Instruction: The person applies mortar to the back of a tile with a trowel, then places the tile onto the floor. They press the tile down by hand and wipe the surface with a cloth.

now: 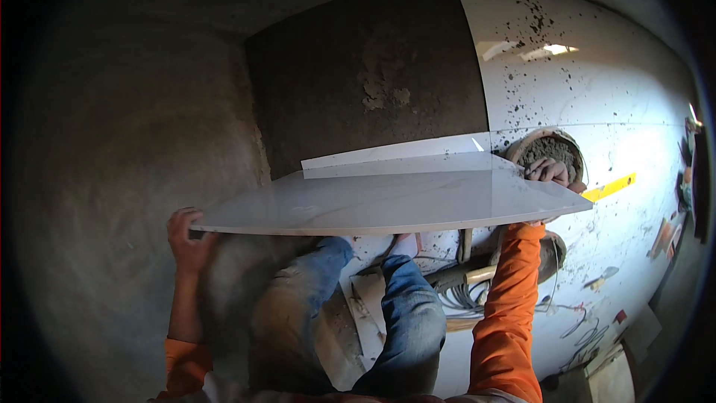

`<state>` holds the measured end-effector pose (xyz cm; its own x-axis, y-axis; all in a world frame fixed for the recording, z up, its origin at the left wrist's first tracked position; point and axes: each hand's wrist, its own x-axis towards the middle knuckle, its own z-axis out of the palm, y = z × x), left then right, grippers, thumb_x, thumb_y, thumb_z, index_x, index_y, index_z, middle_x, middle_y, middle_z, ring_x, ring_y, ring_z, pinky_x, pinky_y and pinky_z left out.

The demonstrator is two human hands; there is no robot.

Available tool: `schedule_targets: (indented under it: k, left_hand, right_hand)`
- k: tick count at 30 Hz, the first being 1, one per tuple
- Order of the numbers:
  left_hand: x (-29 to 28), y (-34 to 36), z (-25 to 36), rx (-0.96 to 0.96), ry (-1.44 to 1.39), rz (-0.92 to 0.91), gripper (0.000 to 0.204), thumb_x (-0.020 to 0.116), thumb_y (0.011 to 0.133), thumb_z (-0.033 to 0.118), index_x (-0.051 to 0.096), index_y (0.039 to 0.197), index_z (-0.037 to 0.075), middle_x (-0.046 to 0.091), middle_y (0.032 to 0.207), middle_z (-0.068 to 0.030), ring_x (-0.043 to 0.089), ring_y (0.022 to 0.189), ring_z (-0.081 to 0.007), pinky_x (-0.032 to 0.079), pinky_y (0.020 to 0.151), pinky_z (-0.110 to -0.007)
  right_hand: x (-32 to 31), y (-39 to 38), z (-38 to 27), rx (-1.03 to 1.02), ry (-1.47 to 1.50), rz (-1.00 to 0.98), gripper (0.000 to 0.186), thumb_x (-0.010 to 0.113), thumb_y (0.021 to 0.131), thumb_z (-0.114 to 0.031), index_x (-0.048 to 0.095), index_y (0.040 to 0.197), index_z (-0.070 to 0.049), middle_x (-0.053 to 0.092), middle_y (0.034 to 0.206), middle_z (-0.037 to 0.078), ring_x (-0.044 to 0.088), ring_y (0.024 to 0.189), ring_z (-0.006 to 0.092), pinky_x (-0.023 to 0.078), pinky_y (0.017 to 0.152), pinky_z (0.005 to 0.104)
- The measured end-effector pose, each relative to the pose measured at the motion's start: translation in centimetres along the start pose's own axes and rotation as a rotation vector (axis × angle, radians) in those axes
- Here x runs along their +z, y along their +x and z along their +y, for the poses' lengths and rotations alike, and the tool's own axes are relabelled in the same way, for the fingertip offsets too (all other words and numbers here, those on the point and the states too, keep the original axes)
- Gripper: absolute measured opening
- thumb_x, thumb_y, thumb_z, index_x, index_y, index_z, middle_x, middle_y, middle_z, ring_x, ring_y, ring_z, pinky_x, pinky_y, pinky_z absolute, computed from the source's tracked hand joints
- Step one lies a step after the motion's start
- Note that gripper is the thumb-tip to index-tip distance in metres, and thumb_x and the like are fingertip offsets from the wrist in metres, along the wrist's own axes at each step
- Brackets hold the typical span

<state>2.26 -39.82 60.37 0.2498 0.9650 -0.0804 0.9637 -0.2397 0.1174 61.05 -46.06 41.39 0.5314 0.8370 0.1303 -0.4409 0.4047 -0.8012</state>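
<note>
I hold a large, glossy, pale grey tile point(395, 201) across my body, over my legs. My left hand point(190, 235) grips its left end. My right hand point(546, 170) has its fingers curled over the right end, with the orange-sleeved forearm partly under the tile. Just beyond that hand is a bucket point(567, 142) of grey mortar. Past the tile are a narrow white strip point(399, 145) and a dark patch of floor point(313, 82) with rough grey mortar on it.
White tiles point(574, 89) speckled with mortar cover the right side, bearing a yellow level point(619, 183), a trowel point(600, 280), coiled cable point(466, 298) and a second mortar-stained container point(553, 257). A bare grey wall point(127, 134) stands close on the left. Clutter lines the right edge.
</note>
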Motion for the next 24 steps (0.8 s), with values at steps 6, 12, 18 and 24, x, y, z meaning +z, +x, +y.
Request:
schedule_targets:
  k: [6,12,18,24]
  left_hand:
    - [8.4,-5.4,-5.8,-0.294,-1.188,0.439,0.057,0.062,0.078,0.049,0.048,0.103,0.0,0.056,0.085,-0.0129,0.055,0.087,-0.0243,0.043,0.083,-0.038]
    - [14.2,-4.1,-2.6,0.144,-1.548,0.573,0.055,0.051,0.087,0.049,0.047,0.112,0.0,0.057,0.084,-0.0125,0.055,0.083,-0.0236,0.043,0.083,-0.039]
    - [43.6,-9.4,-13.0,-0.316,-0.269,1.047,0.039,0.044,0.096,0.031,0.056,0.111,-0.002,0.062,0.092,-0.0146,0.057,0.093,-0.0293,0.044,0.083,-0.04]
    - [40.4,-9.3,-9.1,-0.629,-0.869,0.764,0.052,0.041,0.096,0.04,0.057,0.111,-0.008,0.062,0.106,-0.0142,0.056,0.096,-0.0224,0.043,0.086,-0.033]
  right_hand:
    - [-1.9,-3.7,2.9,-0.004,0.06,0.112,0.072,0.018,0.089,-0.066,0.043,0.064,-0.004,0.049,0.058,0.013,0.046,0.052,0.0209,0.043,0.057,0.0294]
    - [-1.0,-7.1,6.1,-0.389,-0.521,0.277,0.065,0.019,0.089,-0.066,0.039,0.078,-0.005,0.044,0.066,0.008,0.042,0.06,0.0163,0.039,0.059,0.0258]
    - [-9.6,-13.6,15.8,-0.356,-0.583,0.369,0.059,0.037,0.092,-0.057,0.055,0.078,-0.003,0.053,0.067,0.009,0.048,0.059,0.0155,0.04,0.054,0.0323]
    - [-6.1,-14.5,9.2,-0.34,-1.117,0.446,0.073,0.035,0.091,-0.061,0.057,0.076,0.007,0.056,0.06,0.011,0.045,0.055,0.0164,0.039,0.056,0.0352]
